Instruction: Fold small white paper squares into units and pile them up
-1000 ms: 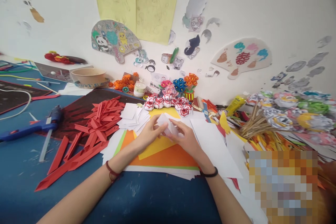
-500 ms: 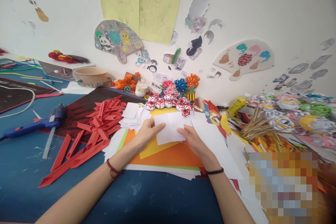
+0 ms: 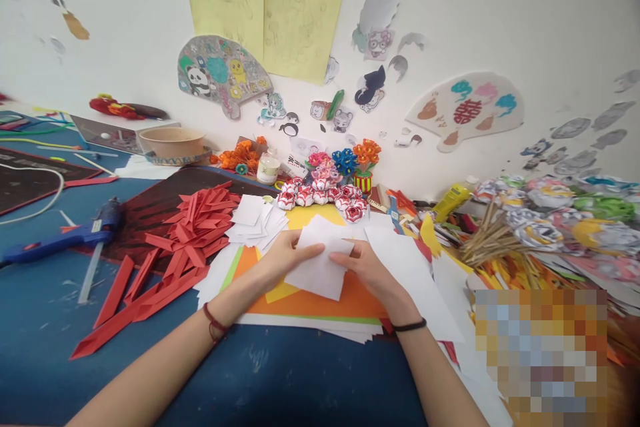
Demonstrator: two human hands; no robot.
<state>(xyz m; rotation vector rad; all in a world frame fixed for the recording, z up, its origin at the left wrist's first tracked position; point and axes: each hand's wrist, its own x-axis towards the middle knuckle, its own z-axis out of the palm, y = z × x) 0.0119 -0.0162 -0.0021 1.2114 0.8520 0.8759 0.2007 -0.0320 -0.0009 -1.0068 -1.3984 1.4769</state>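
Observation:
Both of my hands hold one white square of paper (image 3: 320, 265) just above a stack of orange, yellow and white sheets (image 3: 320, 303). My left hand (image 3: 280, 259) pinches its left edge with the thumb on top. My right hand (image 3: 367, 267) grips its right edge. The sheet is turned corner-down, like a diamond. A small heap of white paper squares (image 3: 256, 220) lies just beyond my left hand.
Folded red paper strips (image 3: 193, 227) lie to the left, with a blue glue gun (image 3: 65, 237) farther left. Red-and-white paper flowers (image 3: 320, 195) line the back. A large white sheet (image 3: 410, 273), wooden sticks (image 3: 487, 237) and paper flowers (image 3: 565, 213) lie to the right.
The white piece was bunched small between my fingers, then opened out flat, and is now rotated so one corner points toward me.

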